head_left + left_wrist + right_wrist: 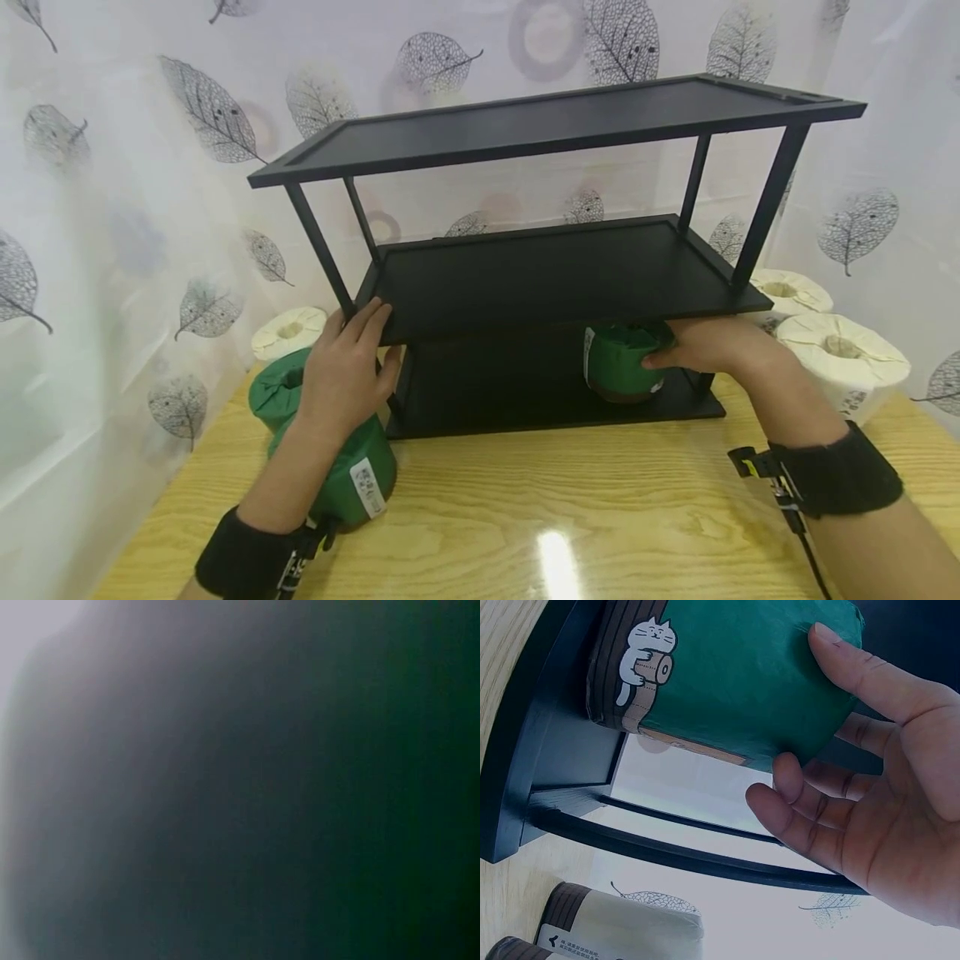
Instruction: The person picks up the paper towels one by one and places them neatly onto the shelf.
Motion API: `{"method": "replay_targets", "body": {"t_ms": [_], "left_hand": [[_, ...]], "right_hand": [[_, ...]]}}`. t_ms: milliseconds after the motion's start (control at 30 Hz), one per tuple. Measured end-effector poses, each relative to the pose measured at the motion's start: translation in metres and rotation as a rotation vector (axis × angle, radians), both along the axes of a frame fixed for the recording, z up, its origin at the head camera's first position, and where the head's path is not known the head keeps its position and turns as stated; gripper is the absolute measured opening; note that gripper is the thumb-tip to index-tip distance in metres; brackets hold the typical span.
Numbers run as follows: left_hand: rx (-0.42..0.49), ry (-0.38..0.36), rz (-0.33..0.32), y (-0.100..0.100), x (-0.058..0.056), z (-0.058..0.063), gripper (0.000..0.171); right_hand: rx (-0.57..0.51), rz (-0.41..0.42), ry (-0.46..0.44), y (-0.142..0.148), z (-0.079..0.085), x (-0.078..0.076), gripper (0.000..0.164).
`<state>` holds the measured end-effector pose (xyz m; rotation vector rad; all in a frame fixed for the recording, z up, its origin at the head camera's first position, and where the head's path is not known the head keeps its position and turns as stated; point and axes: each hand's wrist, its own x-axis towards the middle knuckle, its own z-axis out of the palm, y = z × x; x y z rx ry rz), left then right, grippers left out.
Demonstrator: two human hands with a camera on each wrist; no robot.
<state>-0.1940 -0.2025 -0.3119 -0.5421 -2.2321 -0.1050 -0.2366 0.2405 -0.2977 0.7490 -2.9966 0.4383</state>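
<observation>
My right hand [708, 343] grips a green-wrapped toilet paper roll [622, 371] low on the right side of the black shelf rack [525, 271]. In the right wrist view, the thumb lies on the wrapper of the upright roll, which carries a cat drawing, and the other fingers curl at its far side. At the rack's left front corner, my left hand [341, 371] holds the middle board, fingers over the top and thumb below its edge. Green rolls [363, 479] stand under the left forearm, partly hidden. The left wrist view is a dark blur.
Cream-wrapped rolls [843, 350] stand right of the rack, and another cream roll [288, 332] is behind its left side. The rack stands on a wooden table [480, 500], before a leaf-print curtain [225, 192]. A cable hangs from the right wristband [836, 471].
</observation>
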Motion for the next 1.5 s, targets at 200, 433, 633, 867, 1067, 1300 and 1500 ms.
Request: {"method": "replay_targets", "body": {"t_ms": [200, 433, 633, 867, 1067, 1300, 1500], "left_hand": [[-0.005, 0.003, -0.001, -0.0007, 0.0006, -0.0001, 0.048], [-0.007, 0.005, -0.001, -0.0011, 0.0004, -0.0002, 0.048], [0.000, -0.013, 0.013, 0.0001, 0.0005, 0.0006, 0.048], [0.003, -0.014, 0.012, 0.0001, 0.0006, 0.0008, 0.048], [-0.002, -0.013, 0.010, -0.0002, 0.0000, 0.0007, 0.048], [-0.006, -0.012, 0.007, -0.0005, 0.0000, 0.0011, 0.048], [-0.006, -0.021, 0.013, 0.0002, 0.0007, 0.0020, 0.049]], "right_hand": [[0.001, 0.006, 0.014, -0.0008, 0.0004, 0.0001, 0.101], [0.020, -0.015, 0.003, -0.0009, 0.0014, 0.0005, 0.103], [0.012, -0.021, 0.018, -0.0017, 0.0019, 0.0026, 0.104], [0.008, -0.019, 0.022, -0.0019, 0.0022, 0.0030, 0.103], [0.001, -0.039, 0.021, -0.0018, 0.0019, 0.0028, 0.103], [0.010, -0.018, 0.014, -0.0012, 0.0019, 0.0019, 0.101], [0.012, -0.031, 0.007, -0.0017, 0.0027, 0.0026, 0.101]]}}
